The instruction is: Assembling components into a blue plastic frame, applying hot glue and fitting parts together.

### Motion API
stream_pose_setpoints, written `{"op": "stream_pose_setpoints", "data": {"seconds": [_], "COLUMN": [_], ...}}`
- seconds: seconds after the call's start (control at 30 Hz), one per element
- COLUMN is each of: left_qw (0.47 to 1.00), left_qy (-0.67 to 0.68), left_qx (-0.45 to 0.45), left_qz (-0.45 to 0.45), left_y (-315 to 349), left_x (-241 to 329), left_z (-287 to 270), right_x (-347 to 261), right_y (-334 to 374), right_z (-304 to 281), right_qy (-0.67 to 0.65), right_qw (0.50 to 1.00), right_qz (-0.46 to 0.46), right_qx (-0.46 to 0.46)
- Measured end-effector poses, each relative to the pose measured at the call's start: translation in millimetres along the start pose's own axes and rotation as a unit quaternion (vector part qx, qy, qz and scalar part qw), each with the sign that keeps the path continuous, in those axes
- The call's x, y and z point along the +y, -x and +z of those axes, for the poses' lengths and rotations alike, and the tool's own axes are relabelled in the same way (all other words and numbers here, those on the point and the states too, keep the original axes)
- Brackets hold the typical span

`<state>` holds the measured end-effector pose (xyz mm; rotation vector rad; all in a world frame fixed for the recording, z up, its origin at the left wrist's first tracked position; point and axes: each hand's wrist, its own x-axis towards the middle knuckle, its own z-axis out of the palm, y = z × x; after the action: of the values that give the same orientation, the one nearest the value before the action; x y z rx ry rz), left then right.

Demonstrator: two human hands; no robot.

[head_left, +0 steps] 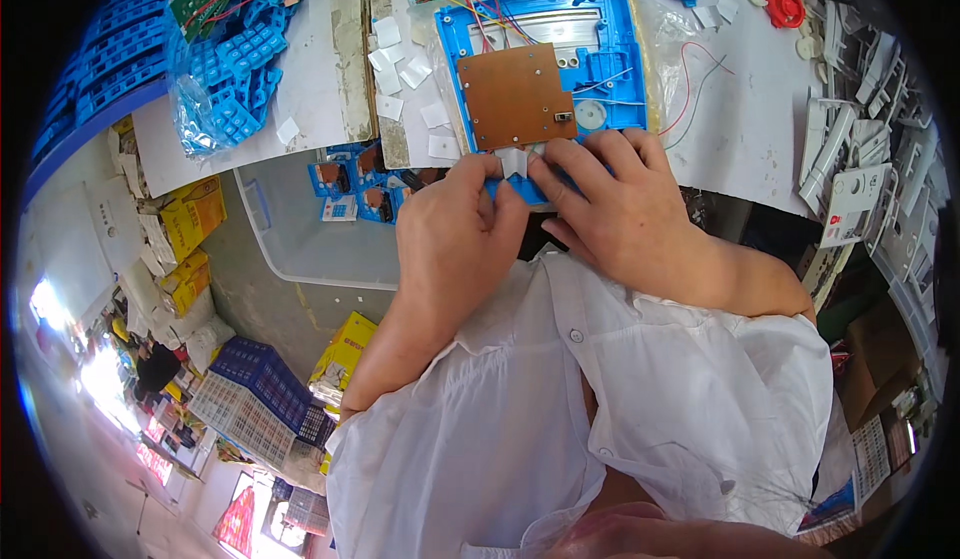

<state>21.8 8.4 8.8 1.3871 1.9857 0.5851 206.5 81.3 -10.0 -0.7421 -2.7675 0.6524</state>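
Head view shows a small, pale grey, notched piece (514, 163) between the fingertips of both hands, at the near edge of a flat brown circuit board (515, 97) in an open blue plastic casing (637, 64); its long axis cannot be told. Left hand (455, 224) and right hand (630, 209) lie about equally near, apparently pinching it, though hidden fingertips leave that uncertain. Small printing marks a white plastic panel (855, 204) at right.
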Motion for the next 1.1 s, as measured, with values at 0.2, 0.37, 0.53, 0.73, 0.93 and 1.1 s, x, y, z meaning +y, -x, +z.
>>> {"op": "stream_pose_setpoints", "data": {"seconds": [0.2, 0.37, 0.53, 0.73, 0.93, 1.1], "left_qw": [0.999, 0.990, 0.964, 0.966, 0.972, 0.978], "left_qy": [-0.021, 0.096, 0.240, 0.234, 0.219, 0.181], "left_qx": [0.026, 0.087, 0.111, -0.049, -0.044, -0.082], "left_qz": [0.028, -0.047, -0.040, -0.093, -0.078, -0.055], "left_y": [-1, 8, 8, 14, -4, -24], "left_x": [-5, -19, -50, -56, -51, -33], "left_z": [4, -5, -4, -5, -42, -68], "right_x": [0, 0, 0, -1, -2, -5], "right_y": [0, 2, 5, -1, -14, -20], "right_z": [2, 3, 5, -9, -12, -9], "right_qy": [0.002, 0.008, 0.016, -0.024, -0.016, 0.044], "right_qw": [1.000, 1.000, 1.000, 0.999, 0.999, 0.997], "right_qz": [-0.002, -0.002, -0.001, -0.020, -0.038, -0.051], "right_qx": [0.008, -0.002, -0.019, 0.001, -0.015, -0.031]}}
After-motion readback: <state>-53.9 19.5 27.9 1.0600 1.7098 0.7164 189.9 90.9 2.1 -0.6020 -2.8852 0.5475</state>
